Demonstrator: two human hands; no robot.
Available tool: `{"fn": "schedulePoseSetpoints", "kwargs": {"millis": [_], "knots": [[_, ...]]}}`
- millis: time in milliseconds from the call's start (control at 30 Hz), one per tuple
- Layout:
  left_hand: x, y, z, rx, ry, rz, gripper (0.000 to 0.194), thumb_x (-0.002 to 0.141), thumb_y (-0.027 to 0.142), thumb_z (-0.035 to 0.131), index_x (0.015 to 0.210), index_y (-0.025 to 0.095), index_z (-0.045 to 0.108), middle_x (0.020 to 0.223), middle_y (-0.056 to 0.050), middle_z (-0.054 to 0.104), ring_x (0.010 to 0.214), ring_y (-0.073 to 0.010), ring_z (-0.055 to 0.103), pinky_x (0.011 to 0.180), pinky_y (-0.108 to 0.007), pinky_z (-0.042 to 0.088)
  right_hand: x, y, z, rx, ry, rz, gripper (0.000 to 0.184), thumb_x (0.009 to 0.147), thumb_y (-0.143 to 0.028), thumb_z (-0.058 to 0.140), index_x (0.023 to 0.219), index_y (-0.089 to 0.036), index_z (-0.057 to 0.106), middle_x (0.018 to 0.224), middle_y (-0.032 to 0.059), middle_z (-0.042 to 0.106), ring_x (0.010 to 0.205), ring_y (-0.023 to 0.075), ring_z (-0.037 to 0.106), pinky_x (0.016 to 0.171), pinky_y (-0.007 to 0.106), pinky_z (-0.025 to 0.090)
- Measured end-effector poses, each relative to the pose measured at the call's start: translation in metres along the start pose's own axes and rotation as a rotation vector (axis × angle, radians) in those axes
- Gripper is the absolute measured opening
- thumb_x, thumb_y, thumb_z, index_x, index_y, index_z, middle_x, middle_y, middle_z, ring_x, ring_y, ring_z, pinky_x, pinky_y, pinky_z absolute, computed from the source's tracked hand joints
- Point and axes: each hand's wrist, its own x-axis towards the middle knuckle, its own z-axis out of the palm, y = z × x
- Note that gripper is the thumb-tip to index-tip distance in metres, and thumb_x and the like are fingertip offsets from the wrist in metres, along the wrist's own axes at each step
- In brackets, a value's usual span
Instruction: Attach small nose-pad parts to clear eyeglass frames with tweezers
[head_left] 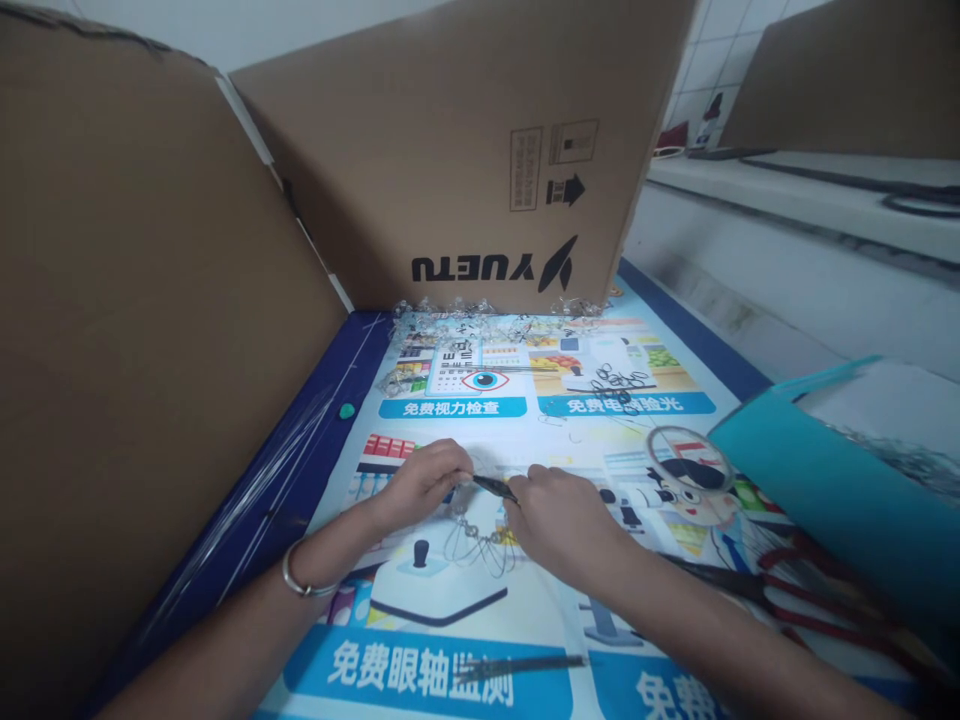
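Observation:
My right hand (562, 520) is wrapped round a pair of pliers (493, 487), whose dark tapered jaws point left toward my other fingers. My left hand (424, 483) is closed in a pinch at the tips of the jaws, on the edge of a beaded wire piece (472, 528). Clear beads and thin wire loops of this piece hang below and between both hands, over the printed sheet. What exactly lies between the jaws is too small to make out.
Cardboard panels (450, 180) stand behind and at the left. Along their foot lie clear beaded pieces (465, 318). Dark wire loops (619, 380), a wire coil (690, 458), a bundle of thin rods (525, 664), red-handled scissors (817, 580) and a teal box (840, 480) are around.

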Motion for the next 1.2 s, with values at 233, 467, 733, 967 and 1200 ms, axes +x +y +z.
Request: {"fn": "schedulePoseSetpoints", "kwargs": {"millis": [233,467,733,967,1200], "knots": [[-0.001,0.002,0.003,0.036,-0.005,0.023,0.020,0.089,0.023,0.036,0.079,0.015,0.052,0.075,-0.006,0.056,0.074,-0.0151,0.049,0.068,-0.027,0.040,-0.001,-0.001,0.000,-0.023,0.005,-0.014,0.030,0.084,-0.028,0.035,0.085,-0.015,0.062,0.078,0.0117,0.060,0.069,0.0216,0.056,0.055,0.029,0.034],[-0.002,0.001,0.005,0.072,-0.017,0.050,0.019,0.088,0.021,0.035,0.079,0.016,0.050,0.073,-0.006,0.054,0.073,-0.0151,0.048,0.066,-0.027,0.039,0.000,-0.002,0.002,-0.029,-0.040,-0.018,0.025,0.082,-0.023,0.038,0.083,-0.015,0.061,0.076,0.0106,0.060,0.067,0.0203,0.057,0.056,0.029,0.035],[-0.001,0.004,0.004,0.035,-0.013,0.016,0.015,0.087,0.018,0.037,0.079,0.016,0.049,0.074,-0.004,0.053,0.073,-0.0143,0.048,0.067,-0.026,0.038,-0.001,-0.003,-0.001,-0.045,-0.035,-0.054,0.021,0.080,-0.018,0.038,0.077,-0.015,0.059,0.073,0.0092,0.060,0.062,0.0198,0.056,0.051,0.027,0.033],[0.002,0.003,0.004,0.026,0.025,-0.148,0.016,0.087,0.021,0.041,0.074,0.016,0.050,0.071,-0.001,0.052,0.068,-0.0115,0.048,0.064,-0.023,0.037,-0.003,0.004,-0.002,-0.038,0.004,-0.058,0.025,0.083,-0.024,0.037,0.083,-0.016,0.060,0.077,0.0095,0.059,0.072,0.0210,0.055,0.057,0.028,0.033],[0.004,0.008,0.003,0.004,-0.001,-0.262,0.012,0.081,0.018,0.045,0.073,0.015,0.052,0.071,0.001,0.053,0.067,-0.0105,0.048,0.063,-0.021,0.037,-0.010,0.026,-0.037,-0.018,-0.101,-0.041,0.028,0.083,-0.031,0.036,0.083,-0.020,0.061,0.079,0.0070,0.059,0.072,0.0190,0.053,0.056,0.027,0.030]]}}
